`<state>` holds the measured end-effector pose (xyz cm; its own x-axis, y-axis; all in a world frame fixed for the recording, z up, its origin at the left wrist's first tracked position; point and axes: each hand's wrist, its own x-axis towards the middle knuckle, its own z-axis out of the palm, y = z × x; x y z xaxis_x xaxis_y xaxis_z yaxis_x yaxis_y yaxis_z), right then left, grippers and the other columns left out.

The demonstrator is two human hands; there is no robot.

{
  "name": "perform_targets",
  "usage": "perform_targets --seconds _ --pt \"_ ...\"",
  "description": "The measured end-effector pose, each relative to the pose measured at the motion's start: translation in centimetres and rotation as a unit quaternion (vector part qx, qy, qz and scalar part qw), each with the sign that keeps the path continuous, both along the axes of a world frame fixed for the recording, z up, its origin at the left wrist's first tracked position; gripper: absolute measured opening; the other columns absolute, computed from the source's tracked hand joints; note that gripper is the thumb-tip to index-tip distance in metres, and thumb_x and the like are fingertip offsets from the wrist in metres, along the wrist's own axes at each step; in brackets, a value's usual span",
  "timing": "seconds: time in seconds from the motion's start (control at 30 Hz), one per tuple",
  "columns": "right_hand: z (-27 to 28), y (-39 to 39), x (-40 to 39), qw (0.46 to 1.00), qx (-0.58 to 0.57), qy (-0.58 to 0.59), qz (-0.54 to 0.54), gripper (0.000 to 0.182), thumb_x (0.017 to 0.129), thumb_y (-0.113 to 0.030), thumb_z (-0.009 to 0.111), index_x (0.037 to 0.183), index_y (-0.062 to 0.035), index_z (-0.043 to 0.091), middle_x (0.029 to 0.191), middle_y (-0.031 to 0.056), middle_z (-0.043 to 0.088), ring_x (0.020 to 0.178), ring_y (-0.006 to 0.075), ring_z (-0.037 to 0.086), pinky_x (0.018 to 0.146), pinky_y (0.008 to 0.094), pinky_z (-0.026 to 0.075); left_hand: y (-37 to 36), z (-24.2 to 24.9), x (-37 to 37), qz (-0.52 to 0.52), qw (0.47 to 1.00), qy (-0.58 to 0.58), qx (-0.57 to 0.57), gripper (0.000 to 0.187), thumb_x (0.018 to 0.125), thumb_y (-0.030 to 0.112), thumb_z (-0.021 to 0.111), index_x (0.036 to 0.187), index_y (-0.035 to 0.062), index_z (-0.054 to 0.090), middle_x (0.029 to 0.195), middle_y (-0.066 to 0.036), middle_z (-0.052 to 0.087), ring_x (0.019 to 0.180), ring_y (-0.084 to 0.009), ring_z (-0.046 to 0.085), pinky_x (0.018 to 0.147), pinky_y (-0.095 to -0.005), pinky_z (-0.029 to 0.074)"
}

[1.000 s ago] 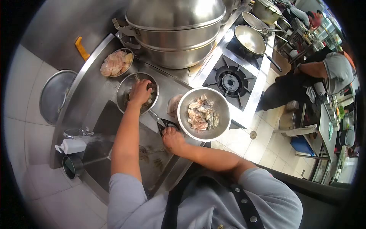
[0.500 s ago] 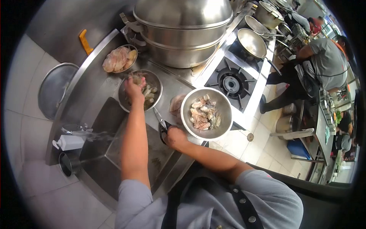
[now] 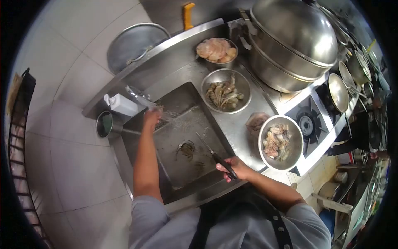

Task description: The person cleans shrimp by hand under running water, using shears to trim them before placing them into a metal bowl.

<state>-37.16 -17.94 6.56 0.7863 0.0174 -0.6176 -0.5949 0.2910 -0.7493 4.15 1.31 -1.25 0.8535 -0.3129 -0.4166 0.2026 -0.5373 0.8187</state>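
My right hand [image 3: 235, 169] grips the black handles of a pair of scissors [image 3: 224, 164], whose metal blades reach out over the sink [image 3: 174, 143]. At the back of the sink, my left hand [image 3: 153, 116] is at the faucet [image 3: 140, 97], in the running water. Its fingers look curled; blur and water hide what they hold, if anything. Whole greyish shrimp lie in a steel bowl [image 3: 203, 93] on the counter. Pinkish shrimp pieces are in another steel bowl [image 3: 265, 159] near my right forearm. Some scraps [image 3: 187, 150] lie around the drain.
A bowl of pale pink meat pieces [image 3: 215, 50] stands behind the shrimp. A large lidded steamer [image 3: 286, 62] and a gas burner [image 3: 306, 124] are on the right. A white bottle [image 3: 122, 105] and a small metal container [image 3: 108, 124] stand left of the faucet.
My left hand has left the shrimp bowl and moved left to the faucet. My right hand has brought the scissors over the sink. The view has turned leftward.
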Motion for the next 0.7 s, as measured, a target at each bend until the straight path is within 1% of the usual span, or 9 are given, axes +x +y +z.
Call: perform_targets --seconds 0.07,0.13,0.17,0.23,0.37,0.43,0.57,0.63,0.7 --pt "-1.2 0.5 2.6 0.992 -0.018 -0.024 0.12 0.064 0.081 -0.067 0.057 0.09 -0.0033 0.057 0.06 0.0019 0.057 0.053 0.0114 0.058 0.046 0.0237 0.045 0.8 0.3 0.3 -0.003 0.998 -0.042 0.045 0.037 0.077 0.021 0.07 0.102 -0.0005 0.055 0.093 -0.012 0.063 0.076 -0.0167 0.061 0.06 -0.0294 0.047" --pt "-2.1 1.5 5.7 0.987 0.014 -0.046 0.156 0.071 0.079 -0.073 0.051 0.094 -0.0032 0.055 0.064 0.0027 0.058 0.058 0.0127 0.058 0.049 0.0258 0.046 0.8 0.5 0.0 -0.029 0.973 -0.201 0.112 0.038 0.078 0.019 0.07 0.107 0.0016 0.053 0.096 -0.014 0.063 0.085 -0.0219 0.063 0.072 -0.0327 0.049" --pt "-2.3 2.0 7.3 0.98 0.045 -0.063 0.185 0.079 0.078 -0.079 0.044 0.099 -0.0032 0.054 0.067 0.0036 0.059 0.063 0.0141 0.059 0.051 0.0279 0.047 1.2 0.9 -0.5 -0.024 0.972 -0.203 0.115 0.038 0.078 0.019 0.07 0.107 0.0016 0.053 0.096 -0.014 0.063 0.085 -0.0219 0.063 0.072 -0.0327 0.049" --pt "-3.1 2.6 11.0 0.971 0.009 -0.057 0.234 0.09 0.074 -0.087 0.033 0.105 -0.0039 0.051 0.072 0.0049 0.06 0.072 0.0158 0.059 0.056 0.0316 0.048 1.6 3.6 -2.8 -0.173 0.937 -0.297 0.066 0.035 0.081 0.016 0.068 0.109 0.0046 0.051 0.099 -0.014 0.063 0.092 -0.0282 0.062 0.082 -0.0369 0.047" --pt "-2.7 3.1 16.9 0.967 -0.021 -0.068 0.243 0.096 0.069 -0.09 0.034 0.099 -0.002 0.054 0.07 0.0047 0.059 0.071 0.0174 0.062 0.057 0.0345 0.051 2.1 7.8 -6.3 -0.208 0.94 -0.259 0.074 0.031 0.082 0.012 0.067 0.107 0.0044 0.05 0.101 -0.015 0.062 0.094 -0.0286 0.061 0.082 -0.0374 0.046" --pt "-2.4 3.1 18.3 0.968 -0.028 -0.06 0.244 0.092 0.071 -0.089 0.035 0.096 -0.0027 0.054 0.068 0.0047 0.059 0.069 0.0169 0.062 0.055 0.0341 0.05 2.5 8.2 -6.5 -0.239 0.926 -0.275 0.099 0.031 0.082 0.008 0.066 0.109 0.0041 0.051 0.098 -0.008 0.058 0.076 -0.0146 0.051 0.071 -0.0302 0.044" --pt "-2.6 3.1 19.7 0.972 -0.052 -0.069 0.221 0.076 0.079 -0.08 0.04 0.084 -0.0053 0.053 0.062 0.0045 0.058 0.059 0.0152 0.061 0.048 0.0306 0.047 4.0 6.8 -5.5 -0.233 0.92 -0.31 0.051 0.03 0.083 0.008 0.065 0.108 0.0045 0.05 0.096 -0.007 0.055 0.072 -0.0135 0.046 0.069 -0.0289 0.041" --pt "-3.0 3.3 19.7 0.978 -0.026 -0.084 0.191 0.064 0.083 -0.07 0.049 0.076 -0.0062 0.051 0.057 0.0044 0.056 0.049 0.0151 0.058 0.043 0.0267 0.043 4.2 6.8 -5.0 -0.24 0.928 -0.281 0.044 0.028 0.082 0.009 0.066 0.103 0.003 0.048 0.095 -0.012 0.056 0.084 -0.0237 0.058 0.076 -0.0339 0.045" --pt "-3.4 3.6 19.6 0.986 -0.013 -0.079 0.147 0.056 0.085 -0.06 0.056 0.07 -0.0067 0.051 0.053 0.0041 0.053 0.044 0.0143 0.055 0.04 0.0243 0.04 4.3 6.7 -4.9 -0.238 0.934 -0.259 0.058 0.028 0.081 0.009 0.066 0.102 0.0031 0.048 0.095 -0.011 0.056 0.084 -0.0225 0.057 0.076 -0.0331 0.044"
